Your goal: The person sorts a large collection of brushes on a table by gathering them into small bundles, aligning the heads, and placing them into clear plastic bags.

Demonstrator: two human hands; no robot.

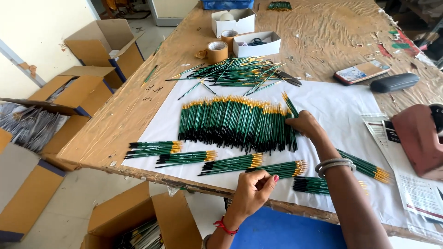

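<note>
Wide plywood worktable (323,37) carries a white paper sheet (332,106), and nearly all sits relative to that sheet. Mid-sheet: a long row of green-handled, gold-ferruled paintbrushes (230,124), laid side by side. Along the sheet's near edge: small counted bundles of the same brushes (187,157). Just beyond the sheet's far edge, a loose heap of brushes (240,71).

Step in hand looks like sorting/counting brushes off the row into bundles. Right hand (303,124) rests on the row's right end, fingers spread flat on the handles. Left hand (253,186) hovers by the sheet's near edge, fingers curled together; prob. pinching a brush or two, but the view doesn't settle it. Next move calls for a clean split of a few handles w/o disturbing the rest.

Packages: two white open boxes (256,44) and brown tape rolls (217,50) beyond the sheet; brown cardboard cartons (83,92) on the floor left of it; a printed leaflet in a clear sleeve (415,193) right of it.
</note>
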